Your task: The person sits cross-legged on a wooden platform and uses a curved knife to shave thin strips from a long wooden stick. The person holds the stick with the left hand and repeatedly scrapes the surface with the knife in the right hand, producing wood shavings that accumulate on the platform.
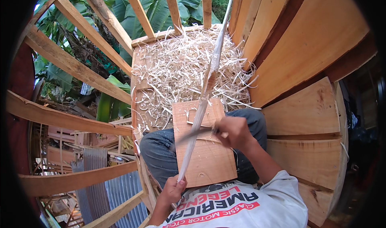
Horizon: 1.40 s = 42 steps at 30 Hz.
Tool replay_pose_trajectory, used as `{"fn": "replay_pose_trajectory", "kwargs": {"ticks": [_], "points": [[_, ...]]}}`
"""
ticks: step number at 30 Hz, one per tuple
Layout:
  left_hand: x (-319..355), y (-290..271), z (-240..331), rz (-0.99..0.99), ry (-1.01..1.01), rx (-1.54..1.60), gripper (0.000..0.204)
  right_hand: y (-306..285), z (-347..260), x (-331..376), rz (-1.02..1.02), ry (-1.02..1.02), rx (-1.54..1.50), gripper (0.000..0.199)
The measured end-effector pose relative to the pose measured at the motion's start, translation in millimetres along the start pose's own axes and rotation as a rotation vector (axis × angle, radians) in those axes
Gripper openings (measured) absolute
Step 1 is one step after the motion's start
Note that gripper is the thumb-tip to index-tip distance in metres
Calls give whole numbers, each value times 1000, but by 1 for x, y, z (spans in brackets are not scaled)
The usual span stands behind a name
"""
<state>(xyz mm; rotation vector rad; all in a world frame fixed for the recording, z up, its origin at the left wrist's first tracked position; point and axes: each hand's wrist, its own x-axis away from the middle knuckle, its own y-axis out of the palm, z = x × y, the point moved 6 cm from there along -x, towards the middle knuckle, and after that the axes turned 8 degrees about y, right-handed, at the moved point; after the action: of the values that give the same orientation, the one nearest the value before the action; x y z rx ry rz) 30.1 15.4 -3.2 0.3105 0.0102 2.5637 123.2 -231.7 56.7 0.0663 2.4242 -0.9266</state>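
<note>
My left hand [173,189] is closed round the near end of a long, pale, roughly shaved pole [199,115], which slants up and away past the far edge of the platform. In my right hand [234,132] is the handle of a knife, its dark blade [195,137] blurred and lying across the pole. Under the pole, a flat wooden board [213,159] rests on my lap. A few curled shavings lie on the board, one thin loop beside the blade.
A thick heap of pale shavings [181,63] covers much of the wooden floor ahead. Slatted rails [72,119] stand along the left and far sides, with banana leaves and corrugated sheets beyond. A plank wall [301,107] rises close on the right.
</note>
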Motion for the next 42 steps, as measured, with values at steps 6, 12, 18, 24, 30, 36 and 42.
{"fn": "replay_pose_trajectory", "kwargs": {"ticks": [6,12,18,24,30,36,42], "points": [[1,-4,-7,-51,5,21,42,11,-19,2,-161,-197,108,21],[1,-5,-11,-78,-31,131,42,10,-3,-4,-94,-135,22,21],[2,-2,-10,-63,-66,242,46,12,5,-7,73,62,-7,18],[3,-6,-8,-88,-93,347,47,5,16,-17,146,231,55,23],[0,-11,-7,-111,-109,405,47,-1,21,-29,233,295,18,15],[2,-9,-13,-136,-111,450,48,-2,27,-37,217,227,72,19],[7,-7,-22,-193,-175,692,50,11,52,-31,242,412,-151,10]]}}
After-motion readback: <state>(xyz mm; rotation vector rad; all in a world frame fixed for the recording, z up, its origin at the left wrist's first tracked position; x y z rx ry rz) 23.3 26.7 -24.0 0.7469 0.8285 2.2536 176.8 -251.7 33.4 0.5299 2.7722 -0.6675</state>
